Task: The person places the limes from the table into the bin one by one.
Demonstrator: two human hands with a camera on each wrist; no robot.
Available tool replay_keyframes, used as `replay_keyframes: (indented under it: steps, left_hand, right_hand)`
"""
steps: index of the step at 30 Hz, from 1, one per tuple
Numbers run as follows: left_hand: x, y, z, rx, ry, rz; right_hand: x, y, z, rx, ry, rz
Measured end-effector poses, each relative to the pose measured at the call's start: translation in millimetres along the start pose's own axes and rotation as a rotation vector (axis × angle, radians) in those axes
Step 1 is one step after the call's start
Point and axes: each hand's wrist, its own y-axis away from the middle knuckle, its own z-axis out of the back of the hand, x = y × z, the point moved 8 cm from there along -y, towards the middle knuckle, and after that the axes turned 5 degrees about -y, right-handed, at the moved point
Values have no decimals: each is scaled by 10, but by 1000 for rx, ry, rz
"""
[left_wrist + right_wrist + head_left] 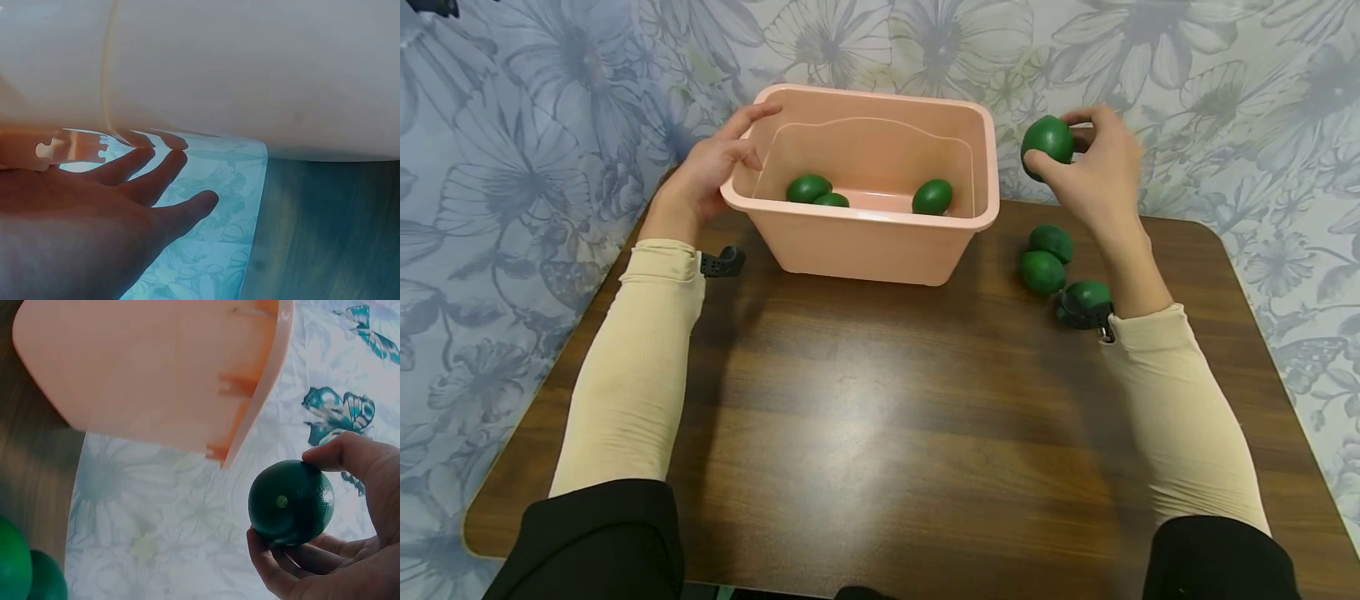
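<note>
My right hand holds a smooth, lime-like green fruit between thumb and fingers, to the right of a pink plastic bin. A pale stem scar shows on this fruit in the right wrist view. At the bin's left rim, my left hand grips the edge, thumb and a finger over the top. From below, the left wrist view shows other fingers reaching under the rim. Inside the bin lie a pair of green fruits on the left and one more on the right.
On the brown wooden table, three more green fruits lie right of the bin, one partly behind the right wrist's camera strap. Flower-patterned wallpaper stands right behind the table and along its left side.
</note>
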Motion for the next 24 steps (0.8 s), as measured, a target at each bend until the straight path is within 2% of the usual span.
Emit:
replay_keyframes:
  steps: [12, 24]
  left_hand:
    - [3, -13, 20, -19, -44, -2]
    - [-6, 7, 2, -6, -17, -22]
  right_hand:
    - [370, -119, -275, 50, -69, 79]
    - [404, -162, -653, 139, -176, 75]
